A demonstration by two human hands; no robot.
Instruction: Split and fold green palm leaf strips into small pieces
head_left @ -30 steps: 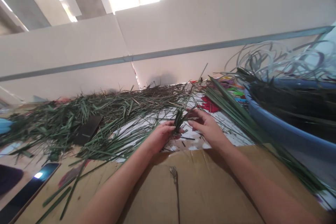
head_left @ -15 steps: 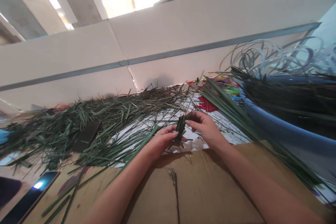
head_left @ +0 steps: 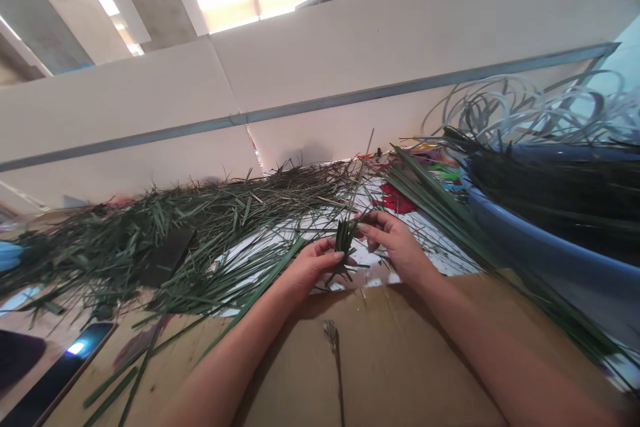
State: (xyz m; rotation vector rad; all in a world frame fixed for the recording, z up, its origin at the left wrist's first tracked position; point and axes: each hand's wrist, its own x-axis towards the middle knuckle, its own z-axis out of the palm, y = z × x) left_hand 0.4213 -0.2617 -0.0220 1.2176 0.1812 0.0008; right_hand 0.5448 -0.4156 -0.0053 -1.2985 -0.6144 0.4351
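the left hand (head_left: pixel 315 265) has its thumb and fingers clamped on the bundle (head_left: pixel 344 237), a small bunch of short green strips. the bundle sits between the thumb, which presses across its lower part on the near side, and the fingers, partly hidden behind it; its upper ends fan out above the thumb, and a few stray ends stick out below. the right hand (head_left: pixel 395 240) is at the bundle's right side, thumb and fingers curled with their tips beside its upper part. whether those tips pinch a strip, i cannot tell.

both hands are just beyond the edge of the cardboard (head_left: pixel 390 360), on which a dry stem (head_left: pixel 339 367) lies. a heap of leaves (head_left: pixel 165 213) spreads to the left, with a dark block (head_left: pixel 167 257) among them. a phone (head_left: pixel 60 373) lies at the near left, and a blue tub (head_left: pixel 545 240) stands at the right.
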